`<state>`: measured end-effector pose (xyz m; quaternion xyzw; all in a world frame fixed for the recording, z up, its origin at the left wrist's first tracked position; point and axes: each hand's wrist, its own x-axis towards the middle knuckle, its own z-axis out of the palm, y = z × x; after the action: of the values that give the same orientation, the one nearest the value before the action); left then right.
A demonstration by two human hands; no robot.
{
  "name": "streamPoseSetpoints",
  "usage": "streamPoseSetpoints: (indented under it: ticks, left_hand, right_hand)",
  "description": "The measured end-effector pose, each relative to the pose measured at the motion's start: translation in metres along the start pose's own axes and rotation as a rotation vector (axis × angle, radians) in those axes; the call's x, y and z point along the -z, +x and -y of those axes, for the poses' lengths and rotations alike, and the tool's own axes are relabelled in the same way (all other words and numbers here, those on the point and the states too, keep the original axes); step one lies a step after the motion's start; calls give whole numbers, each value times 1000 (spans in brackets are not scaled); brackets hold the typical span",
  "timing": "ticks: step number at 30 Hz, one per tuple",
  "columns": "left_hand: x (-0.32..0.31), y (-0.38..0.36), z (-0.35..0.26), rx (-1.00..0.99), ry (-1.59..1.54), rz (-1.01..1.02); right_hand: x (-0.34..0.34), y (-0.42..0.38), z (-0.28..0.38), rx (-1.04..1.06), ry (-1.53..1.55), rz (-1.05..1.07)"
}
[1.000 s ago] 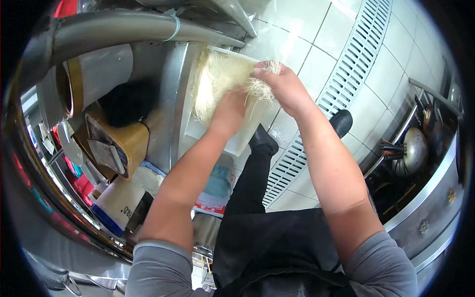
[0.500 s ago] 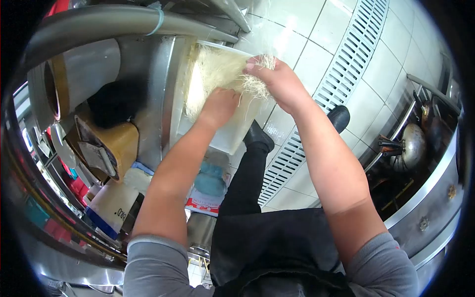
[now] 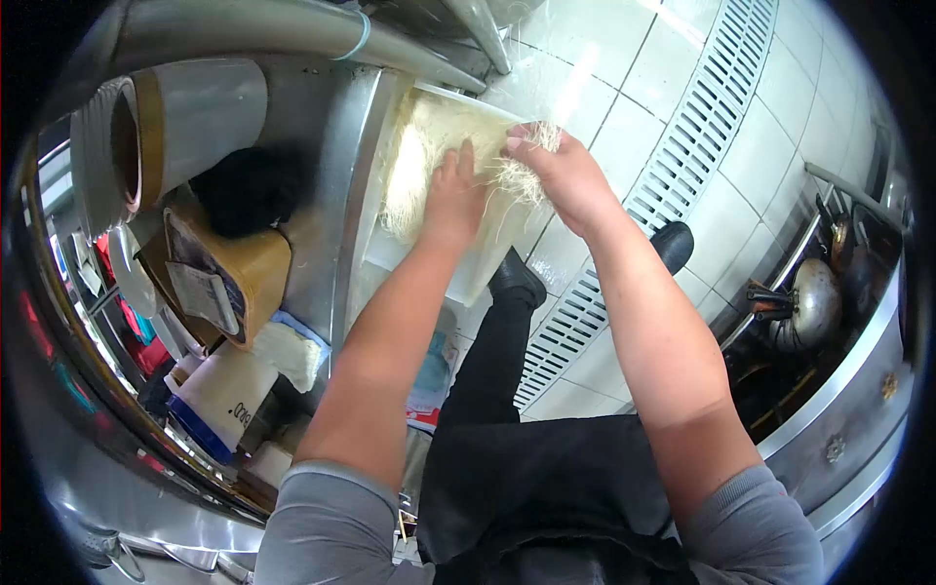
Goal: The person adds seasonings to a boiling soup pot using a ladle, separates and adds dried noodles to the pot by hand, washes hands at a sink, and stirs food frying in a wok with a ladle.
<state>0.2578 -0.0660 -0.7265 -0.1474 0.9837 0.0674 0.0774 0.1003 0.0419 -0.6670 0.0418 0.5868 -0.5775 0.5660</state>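
Observation:
A white bin (image 3: 473, 263) in front of me holds a mass of thin, pale noodle-like strands (image 3: 408, 180). My left hand (image 3: 456, 195) lies over these strands inside the bin, palm down, with its fingers apart. At the bin's right edge, my right hand (image 3: 565, 171) is closed round a loose bunch of the same strands (image 3: 519, 181), and some ends hang below its fingers.
A steel panel (image 3: 356, 146) stands left of the bin, with a pipe (image 3: 283, 39) above. Farther left are a tan container (image 3: 263, 273) and a white box with writing (image 3: 229, 395). A floor drain grate (image 3: 682, 146) runs along the tiles. A wok (image 3: 814, 302) sits at the right.
My left hand has moved up and slightly right, and its fingers have spread from a closed pose. My right hand still grips its bunch. The whole view has shifted a little.

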Motion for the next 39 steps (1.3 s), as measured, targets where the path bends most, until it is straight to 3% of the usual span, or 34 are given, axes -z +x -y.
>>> streamPoseSetpoints:
  ticks: [4, 6, 7, 9, 10, 13, 14, 16, 17, 19, 20, 22, 23, 25, 26, 30, 32, 33, 35, 39]
  left_hand:
    - [15, 4, 3, 168, -166, 233]
    - [34, -8, 4, 243, -409, -121]
    - [44, -11, 6, 237, -400, -116]
    - [65, -13, 11, 553, -576, -243]
    - [65, -14, 16, 608, -560, -258]
    - [56, -15, 16, 703, -673, -266]
    - [53, -17, 14, 705, -672, -265]
    - [46, -30, 5, 433, -512, -152]
    - [41, -35, -2, 435, -515, -151]
    - [23, -46, -12, 258, -509, 327]
    - [10, -50, -11, 260, -515, 326]
    - [-19, -46, -6, -123, -125, 200]
    - [-27, -41, 0, -126, -132, 197]
    - [-40, -34, 17, -227, 230, 363]
    - [-40, -31, 18, -241, 258, 299]
    - [-27, -20, 13, -252, 213, 477]
    - [-20, -11, 10, -49, -20, 606]
    - [-15, -11, 10, -51, -16, 603]
    - [1, -21, 10, 200, -343, 249]
    - [37, -35, 11, 335, -555, 78]
  right_hand:
    - [3, 0, -4, 24, -14, 8]
    - [-2, -2, 1, -19, -38, 4]
    - [-7, -6, 2, -16, -27, 4]
    - [-24, -14, 8, -46, -302, -47]
    - [-33, -8, -11, -5, -352, -108]
    - [-54, 8, -53, -34, -211, -164]
    - [-58, 4, -49, -50, -212, -222]
    - [-47, -7, -23, -8, -263, -240]
    - [-36, -12, -10, 48, -314, -265]
    - [-10, -8, 1, 62, -222, -198]
    - [-2, -7, 5, 68, -127, -129]
    - [2, -6, 13, 76, -190, -117]
    - [4, -5, 14, 79, -245, -102]
    - [7, -2, 10, 88, -262, -91]
    - [8, -3, 10, 91, -271, -101]
    - [6, -2, -1, 124, -314, -135]
    - [9, -8, 0, 113, -293, -128]
    - [8, -9, 3, 101, -271, -116]
    - [12, -8, 3, 96, -220, -107]
    - [12, -8, -2, 103, -153, -85]
